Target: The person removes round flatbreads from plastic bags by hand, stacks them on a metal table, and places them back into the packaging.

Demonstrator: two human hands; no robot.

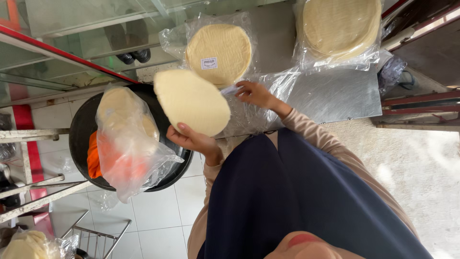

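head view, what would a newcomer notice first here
First the pale round wafer at centre, held up in one hand. The other hand touches clear plastic on the metal table, just below a bagged wafer stack. At left, a black pan holds another bag of wafers over something orange.

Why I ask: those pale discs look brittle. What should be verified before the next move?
1. Hold on the pale disc: ok, the left hand grips its lower edge, thumb on the face.
2. Disc whole: ok, no crack or chip shows on the visible face.
3. Single disc or several: cannot tell, only the face shows.
4. Right hand on the clear bag: ok, the fingers touch the plastic.
5. Bag mouth open: cannot tell, the plastic lies crumpled.
6. Room on the metal table: ok, a bare stretch lies below the bagged stacks.
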